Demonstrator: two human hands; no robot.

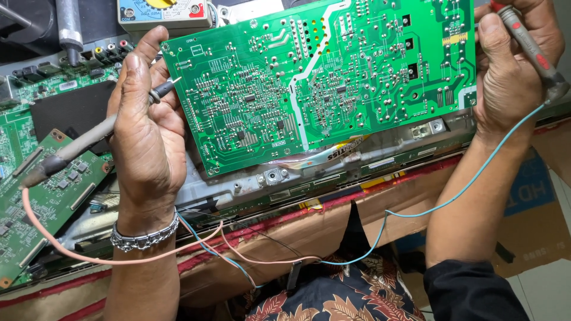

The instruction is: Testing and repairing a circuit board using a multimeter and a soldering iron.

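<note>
Hands hold a large green circuit board point(321, 77) up on edge between them, solder side turned toward the camera, so the joints and tracks face the person and can be reached with the probes. The left hand point(146, 125) grips the board's left edge and, in the same closed fingers, pinches a dark test probe point(89, 139) whose metal tip rests at or just beside that edge; whether it actually touches a joint is too fine to tell. The right hand point(514, 71) is clamped on the board's right edge and holds a grey probe with red marks point(529, 44) laid along the back of its fingers, tip up and cut off by the top of the frame. A pink lead point(119, 258) and a pale blue lead point(452, 196) trail down from the probes and cross near the person's lap.

The board's lower edge sits close over a grey metal chassis point(250, 190), and contact there cannot be made out. A meter point(163, 13) at the top is only partly in view. Smaller green boards point(41, 196) lie to the left, partly hidden by the left forearm, which wears a metal bracelet point(144, 238)
</note>
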